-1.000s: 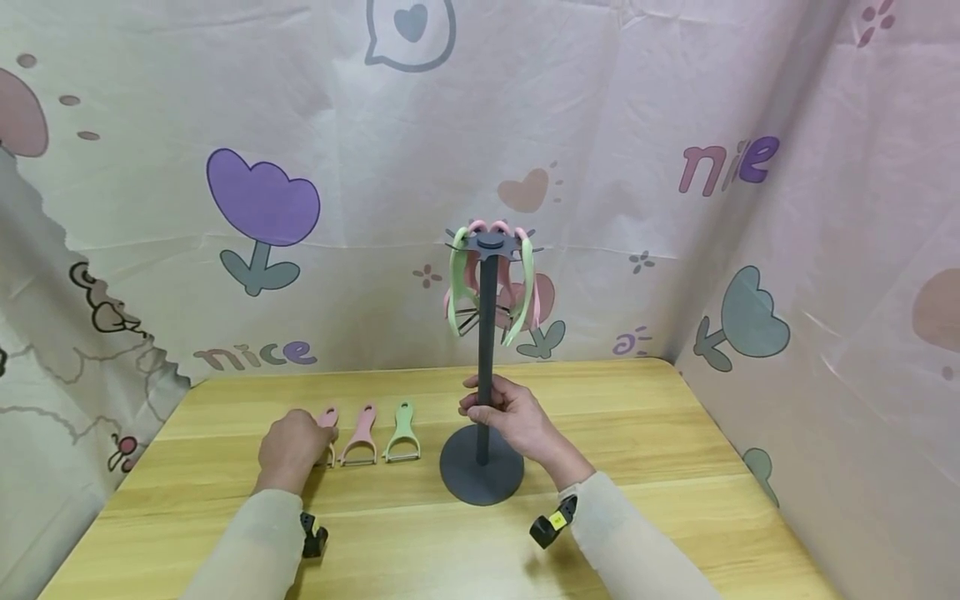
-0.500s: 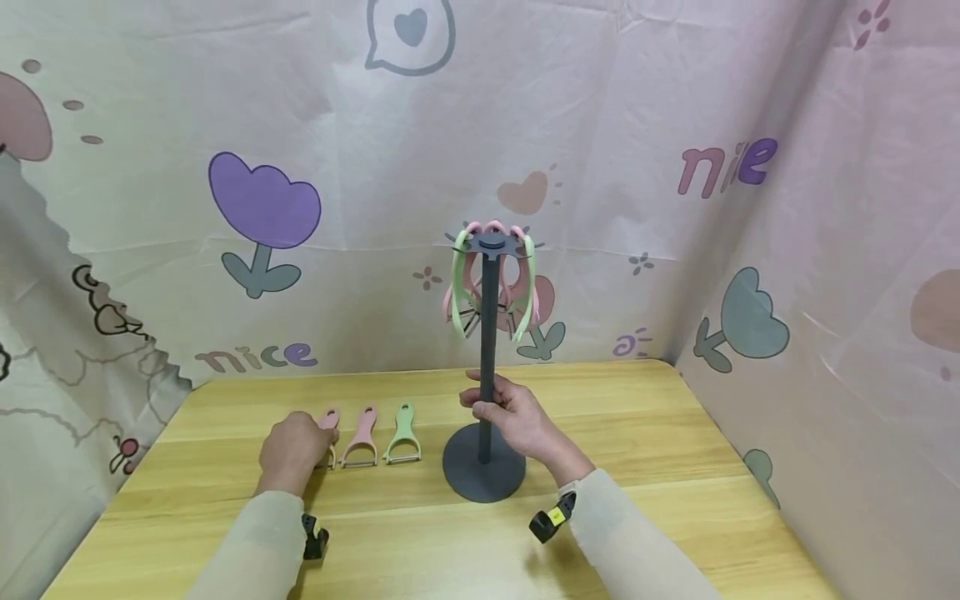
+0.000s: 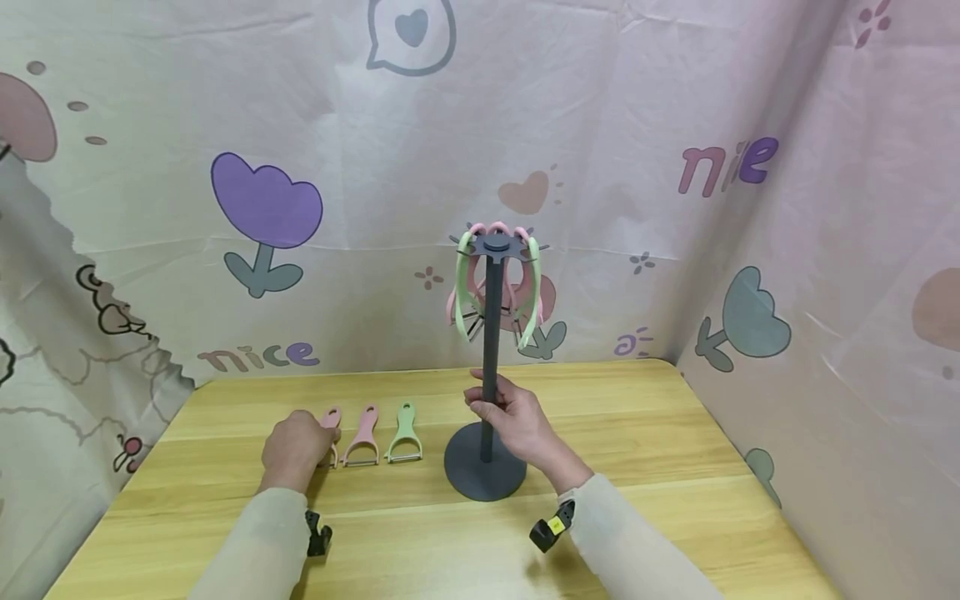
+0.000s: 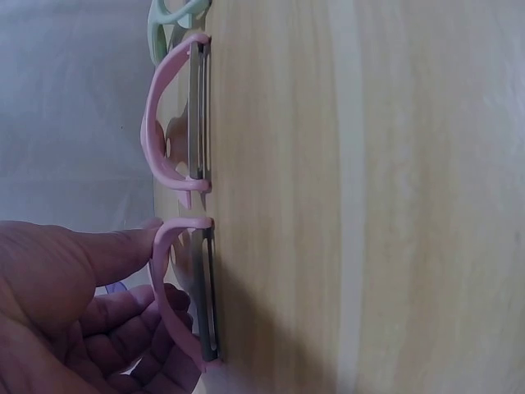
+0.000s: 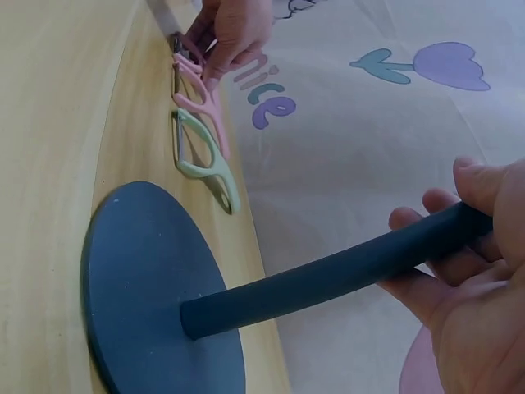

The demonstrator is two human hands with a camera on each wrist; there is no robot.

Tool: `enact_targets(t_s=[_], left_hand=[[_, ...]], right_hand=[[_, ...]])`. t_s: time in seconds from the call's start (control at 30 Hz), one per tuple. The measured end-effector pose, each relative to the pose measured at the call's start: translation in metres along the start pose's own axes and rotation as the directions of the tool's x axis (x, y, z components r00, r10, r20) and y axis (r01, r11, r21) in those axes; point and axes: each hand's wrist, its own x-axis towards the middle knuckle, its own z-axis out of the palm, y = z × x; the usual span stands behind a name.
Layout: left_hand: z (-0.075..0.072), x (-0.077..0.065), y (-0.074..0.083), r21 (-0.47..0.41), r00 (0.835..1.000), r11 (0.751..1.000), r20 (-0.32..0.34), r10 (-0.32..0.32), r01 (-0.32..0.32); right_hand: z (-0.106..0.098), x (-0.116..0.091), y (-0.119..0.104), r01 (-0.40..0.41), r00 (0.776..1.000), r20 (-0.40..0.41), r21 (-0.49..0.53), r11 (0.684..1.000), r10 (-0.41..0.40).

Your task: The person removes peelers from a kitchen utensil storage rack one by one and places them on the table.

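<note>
My left hand (image 3: 294,450) is at the left end of a row of peelers on the table. Its thumb and curled fingers pinch a pink peeler (image 4: 164,300), partly hidden by the hand in the head view. Beside that peeler lie a second pink peeler (image 3: 365,429) and a green peeler (image 3: 406,425). My right hand (image 3: 521,421) grips the pole of a dark grey stand (image 3: 491,333), fingers wrapped behind it. From the stand's top hooks hang several peelers, including a green peeler (image 3: 463,275) on the left and another green peeler (image 3: 534,283) on the right, with pink ones behind.
The stand's round base (image 3: 465,475) rests on the wooden table (image 3: 420,550). Printed cloth (image 3: 375,183) hangs behind the table and along both sides. Bare hooks (image 3: 459,241) stick out from the stand's top.
The stand has shifted and turned very slightly. Its hanging peelers have swung a little, the right green one now hanging straighter. The left hand has stayed at the leftmost peeler.
</note>
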Motion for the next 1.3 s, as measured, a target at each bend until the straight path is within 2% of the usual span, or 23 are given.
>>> enact_targets(t_s=[0.33, 0.43, 0.63, 0.8, 0.93, 1.03, 1.2, 1.3], left_hand=[[0.0, 0.001, 0.0, 0.001, 1.0, 1.0, 0.009, -0.001, 0.001], [0.001, 0.003, -0.001, 0.005, 1.0, 1.0, 0.013, 0.001, -0.001], [0.0, 0.004, 0.001, 0.015, 1.0, 1.0, 0.011, 0.004, -0.005], [-0.002, 0.001, 0.004, 0.018, 1.0, 1.0, 0.015, 0.004, -0.004], [-0.003, 0.0, 0.005, 0.016, 1.0, 1.0, 0.019, 0.003, -0.003], [-0.003, 0.0, 0.005, 0.016, 1.0, 1.0, 0.019, 0.001, -0.001], [-0.004, 0.0, 0.003, 0.013, 1.0, 1.0, 0.021, 0.0, 0.0], [-0.003, 0.0, 0.002, 0.008, 1.0, 1.0, 0.028, 0.001, -0.001]], right_hand=[[-0.01, 0.005, 0.0, 0.028, 0.986, 0.163, 0.034, 0.999, -0.033], [-0.01, 0.004, 0.002, 0.031, 0.988, 0.15, 0.045, 0.999, -0.037], [-0.006, 0.001, 0.003, 0.018, 0.998, 0.061, 0.063, 0.998, -0.022], [-0.005, -0.002, 0.003, 0.025, 0.999, 0.025, 0.041, 0.999, -0.026], [-0.006, -0.002, 0.003, 0.049, 0.998, 0.034, 0.033, 0.998, -0.05], [-0.01, 0.0, 0.005, 0.055, 0.997, 0.049, 0.08, 0.995, -0.059], [-0.017, 0.004, 0.008, 0.012, 0.992, 0.119, 0.21, 0.978, -0.038], [-0.021, 0.006, 0.009, -0.022, 0.986, 0.167, 0.235, 0.972, -0.018]])
